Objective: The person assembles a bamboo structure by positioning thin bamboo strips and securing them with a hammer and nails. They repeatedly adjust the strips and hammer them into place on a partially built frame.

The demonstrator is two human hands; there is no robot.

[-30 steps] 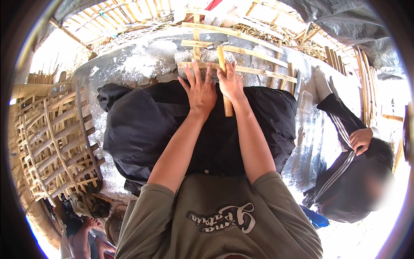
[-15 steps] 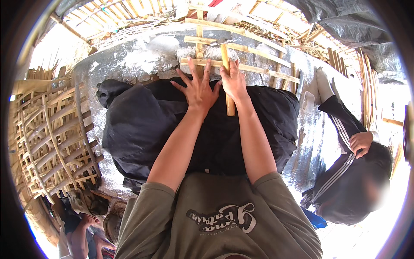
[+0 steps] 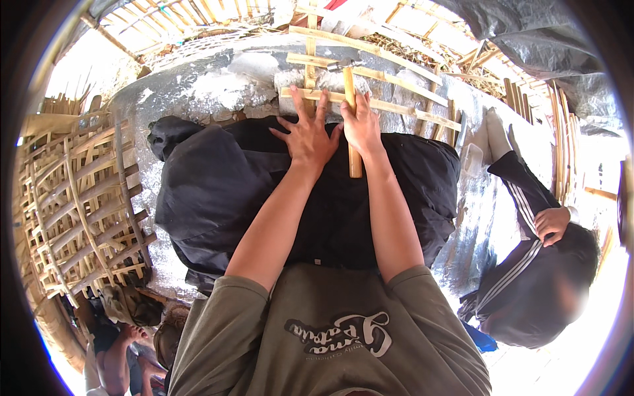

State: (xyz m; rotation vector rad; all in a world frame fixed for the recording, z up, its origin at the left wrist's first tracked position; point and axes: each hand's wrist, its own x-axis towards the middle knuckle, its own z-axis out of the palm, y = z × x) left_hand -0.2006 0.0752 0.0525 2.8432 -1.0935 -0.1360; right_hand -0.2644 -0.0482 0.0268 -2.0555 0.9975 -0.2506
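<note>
A frame of crossed bamboo slats (image 3: 396, 104) lies in front of me, its nearest strip just beyond my knees. My left hand (image 3: 310, 137) is spread wide, and its fingertips rest on that strip close to where an upright slat meets it. Beside it, my right hand (image 3: 362, 127) is wrapped round the wooden handle of a hammer (image 3: 355, 166). The hammer head points away from me, over the second strip. A pale stone block (image 3: 288, 103) shows under the near corner of the frame.
Dark trousers (image 3: 211, 178) cover my bent legs. At the left stands a woven bamboo lattice (image 3: 79, 204). Another person in dark striped clothing (image 3: 522, 270) sits at the right, and part of a further person (image 3: 115, 356) shows at lower left. Grey sheeting (image 3: 449, 257) covers the ground.
The bamboo frame, both hands and the hammer appear slightly further right in the picture. My grip on the hammer and the spread of my left hand look the same.
</note>
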